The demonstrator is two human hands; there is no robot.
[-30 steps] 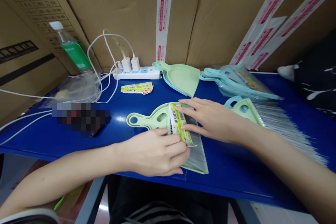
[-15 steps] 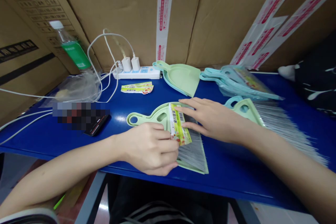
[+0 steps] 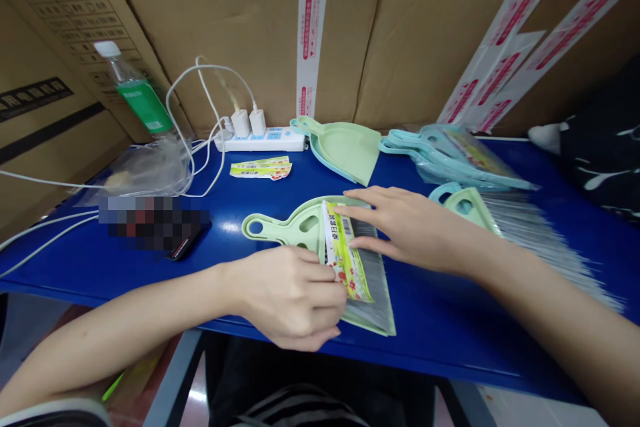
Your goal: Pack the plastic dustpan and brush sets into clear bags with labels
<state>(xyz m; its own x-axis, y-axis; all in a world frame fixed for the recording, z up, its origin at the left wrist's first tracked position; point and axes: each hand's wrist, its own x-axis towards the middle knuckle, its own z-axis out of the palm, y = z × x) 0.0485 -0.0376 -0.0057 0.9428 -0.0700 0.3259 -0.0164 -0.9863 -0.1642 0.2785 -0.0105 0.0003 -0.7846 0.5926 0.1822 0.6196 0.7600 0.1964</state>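
Note:
In front of me lies a light green dustpan (image 3: pixel 299 219) with its handle to the left. A brush with grey bristles (image 3: pixel 377 273) rests in it. Across them runs a yellow and white printed label (image 3: pixel 345 247). My left hand (image 3: pixel 300 297) is closed, its fingertips curled at the label's lower left edge and pinching there; the exact grip is hidden. From the right, my right hand (image 3: pixel 400 223) reaches over with fingers spread, the tips lying on the label and bristles. Its fingers hold nothing.
Green and blue dustpans (image 3: pixel 350 147) lie behind, with bagged blue sets (image 3: pixel 460 157) to their right. A green brush (image 3: pixel 470 207) is by my right forearm. Loose labels (image 3: pixel 263 168), a power strip (image 3: pixel 270 140), cables, a black phone-like object (image 3: pixel 187 240) and a bottle (image 3: pixel 143 103) are left.
My left hand has moved slightly down toward the table's front edge. The label's lower end reaches further down over the bristles. My right hand has hardly moved.

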